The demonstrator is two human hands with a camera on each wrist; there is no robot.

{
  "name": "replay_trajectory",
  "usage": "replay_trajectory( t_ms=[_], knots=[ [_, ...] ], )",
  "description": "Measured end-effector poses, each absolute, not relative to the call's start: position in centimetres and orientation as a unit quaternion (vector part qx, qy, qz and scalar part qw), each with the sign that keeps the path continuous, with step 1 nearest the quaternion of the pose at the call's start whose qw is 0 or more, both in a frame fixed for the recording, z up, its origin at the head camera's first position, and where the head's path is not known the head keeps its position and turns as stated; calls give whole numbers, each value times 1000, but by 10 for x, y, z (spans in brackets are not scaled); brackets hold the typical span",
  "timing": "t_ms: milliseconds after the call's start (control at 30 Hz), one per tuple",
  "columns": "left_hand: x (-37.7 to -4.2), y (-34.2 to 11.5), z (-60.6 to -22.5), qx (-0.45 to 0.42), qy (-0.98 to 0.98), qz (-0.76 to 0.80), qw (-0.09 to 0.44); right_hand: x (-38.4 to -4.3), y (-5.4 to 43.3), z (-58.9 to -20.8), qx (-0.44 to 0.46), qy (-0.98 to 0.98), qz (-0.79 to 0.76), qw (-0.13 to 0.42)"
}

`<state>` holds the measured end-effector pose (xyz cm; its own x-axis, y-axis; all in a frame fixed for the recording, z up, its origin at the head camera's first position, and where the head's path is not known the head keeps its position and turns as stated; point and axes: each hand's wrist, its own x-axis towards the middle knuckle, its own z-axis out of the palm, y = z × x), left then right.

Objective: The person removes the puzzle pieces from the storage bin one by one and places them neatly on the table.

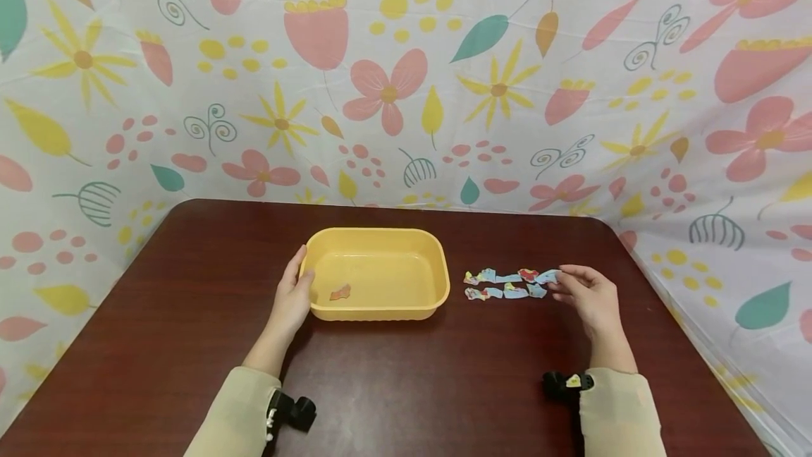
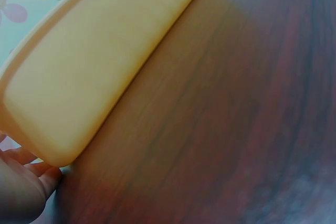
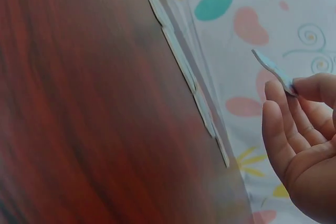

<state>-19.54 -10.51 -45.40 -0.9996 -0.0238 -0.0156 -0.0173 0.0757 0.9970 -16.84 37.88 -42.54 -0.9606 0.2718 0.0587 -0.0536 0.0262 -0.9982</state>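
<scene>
My left hand (image 1: 294, 293) grips the left end of a yellow plastic basin (image 1: 377, 313), thumb over the rim and fingers along the outside. The left wrist view shows its fingertips against the basin's lower corner. One small orange-brown piece (image 1: 340, 293) lies inside, towards the left. To the right of the basin, my right hand (image 1: 590, 295) pinches a thin, light-blue puzzle piece (image 3: 274, 72) between thumb and fingers, raised above the table in the right wrist view. Below and left of that hand, several colourful puzzle pieces (image 1: 515, 291) lie flat in two rows.
The dark wooden table (image 1: 406, 386) has rounded far corners. Behind and beside it hangs a white cloth (image 1: 355, 125) printed with flowers and leaves. Black wrist cameras (image 1: 302, 415) are strapped over both beige sleeves (image 1: 622, 407).
</scene>
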Motion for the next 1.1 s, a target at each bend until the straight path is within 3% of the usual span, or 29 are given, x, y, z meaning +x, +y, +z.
replay_trajectory(
  t_ms=[333, 800, 1100],
  knots=[
    [-195, -105, -454, 13, -735, -678, 1, -161, 396, -433, -124, -677, 717, 112],
    [-197, -105, -453, 22, -740, -673, 9, -164, 407, -435, -174, -725, 665, 47],
    [-197, -105, -454, 18, -738, -675, 6, -166, 404, -436, -196, -746, 635, 36]
  ],
)
